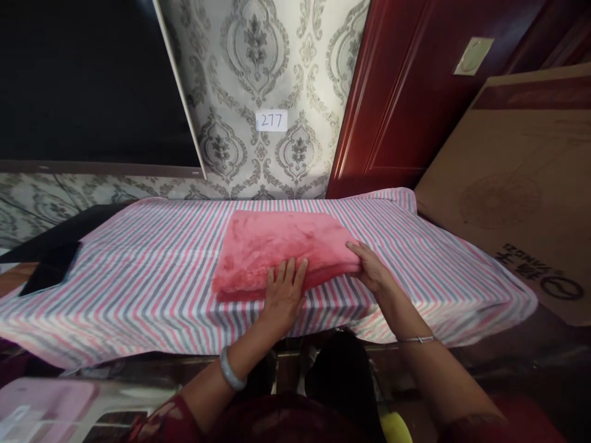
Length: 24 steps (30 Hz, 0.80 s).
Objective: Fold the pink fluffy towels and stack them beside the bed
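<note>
A pink plush cloth (286, 240), folded into a thick rectangular stack, lies on a striped cover (152, 258). My left hand (284, 295) rests on its near edge, fingers stretched out and slightly apart over the top. At the cloth's right corner, my right hand (369, 267) grips the edge, with the thumb above and the other fingers partly hidden underneath. The near right part of the stack looks slightly raised, and its layers show along the front.
A dark screen (92, 86) stands behind on the left. To the right leans a large cardboard box (517, 184). A flat black object (50, 267) lies at the left end. The cover hangs over the front edge. A pink item (46, 400) is at lower left.
</note>
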{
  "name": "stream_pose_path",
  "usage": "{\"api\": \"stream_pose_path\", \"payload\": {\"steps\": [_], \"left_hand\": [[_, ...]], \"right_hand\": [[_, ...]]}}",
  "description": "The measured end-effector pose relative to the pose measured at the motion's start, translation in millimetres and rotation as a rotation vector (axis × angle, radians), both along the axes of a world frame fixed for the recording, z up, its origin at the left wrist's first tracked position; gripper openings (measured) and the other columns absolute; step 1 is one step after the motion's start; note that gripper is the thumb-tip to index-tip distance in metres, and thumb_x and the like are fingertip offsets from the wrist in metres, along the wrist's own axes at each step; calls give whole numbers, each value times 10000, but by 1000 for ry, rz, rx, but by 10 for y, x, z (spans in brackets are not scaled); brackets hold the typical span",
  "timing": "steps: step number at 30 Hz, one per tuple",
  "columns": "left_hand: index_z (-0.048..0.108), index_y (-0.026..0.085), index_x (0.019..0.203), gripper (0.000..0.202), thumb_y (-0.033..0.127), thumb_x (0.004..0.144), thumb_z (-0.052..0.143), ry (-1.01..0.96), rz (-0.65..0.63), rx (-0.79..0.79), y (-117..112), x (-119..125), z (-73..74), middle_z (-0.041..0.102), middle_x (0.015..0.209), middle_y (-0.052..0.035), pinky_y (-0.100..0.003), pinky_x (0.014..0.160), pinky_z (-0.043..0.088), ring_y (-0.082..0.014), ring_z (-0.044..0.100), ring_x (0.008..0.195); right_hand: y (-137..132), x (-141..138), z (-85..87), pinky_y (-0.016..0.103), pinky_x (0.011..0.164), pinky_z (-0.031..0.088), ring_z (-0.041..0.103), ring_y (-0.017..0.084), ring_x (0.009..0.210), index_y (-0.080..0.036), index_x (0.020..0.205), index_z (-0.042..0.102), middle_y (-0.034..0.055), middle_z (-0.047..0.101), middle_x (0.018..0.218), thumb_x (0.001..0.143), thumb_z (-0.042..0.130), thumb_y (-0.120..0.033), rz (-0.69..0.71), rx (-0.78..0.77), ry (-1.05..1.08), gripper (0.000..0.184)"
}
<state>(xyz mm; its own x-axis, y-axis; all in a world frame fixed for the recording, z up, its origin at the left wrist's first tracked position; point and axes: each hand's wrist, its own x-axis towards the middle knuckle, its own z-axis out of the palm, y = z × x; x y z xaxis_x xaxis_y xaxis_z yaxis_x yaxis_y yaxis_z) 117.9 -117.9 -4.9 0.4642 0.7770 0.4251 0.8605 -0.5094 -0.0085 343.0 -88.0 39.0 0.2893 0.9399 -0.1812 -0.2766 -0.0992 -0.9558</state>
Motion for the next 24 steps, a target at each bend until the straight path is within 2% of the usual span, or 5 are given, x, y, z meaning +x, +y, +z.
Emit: {"api": "stream_pose_path", "payload": {"steps": [7,11,17,21,24], "left_hand": [[477,114,1428,607,136,828,568,-16,10,34,204,-3,42,618,1259,-175,-456,892,458,-302,565,1085],[570,122,1305,476,111,832,526,-47,-35,30,274,-53,232,651,1159,-153,-443,865,465,-292,574,1014],[603,136,1241,452,102,801,508,-164,-86,14,552,-131,954,661,1161,-135,-421,950,461,-294,573,1090],[660,167,1086,346,115,779,511,-300,-130,1,835,-184,1584,696,1053,-85,-386,910,486,-270,621,1008],[680,135,922,219,142,753,541,-471,-221,-76,960,-245,2064,677,849,-38,-357,819,512,-237,639,869]], "right_hand": [[21,-73,-40,185,396,469,553,120,490,-216,947,615,-44,620,656,793,721,-304,29,95,165,206],[-48,-46,-233,242,444,536,616,151,523,-221,930,606,-8,678,711,921,588,-362,-7,128,430,142],[-149,-255,-673,306,665,625,724,196,709,-222,915,600,52,720,780,880,597,-240,-28,34,538,39],[-104,-521,-722,394,872,607,730,249,955,-230,1077,603,94,727,1047,770,736,-253,164,63,395,335],[3,-636,-660,460,979,556,668,271,1127,-283,1169,543,86,675,1209,713,796,-354,120,100,299,526]]}}
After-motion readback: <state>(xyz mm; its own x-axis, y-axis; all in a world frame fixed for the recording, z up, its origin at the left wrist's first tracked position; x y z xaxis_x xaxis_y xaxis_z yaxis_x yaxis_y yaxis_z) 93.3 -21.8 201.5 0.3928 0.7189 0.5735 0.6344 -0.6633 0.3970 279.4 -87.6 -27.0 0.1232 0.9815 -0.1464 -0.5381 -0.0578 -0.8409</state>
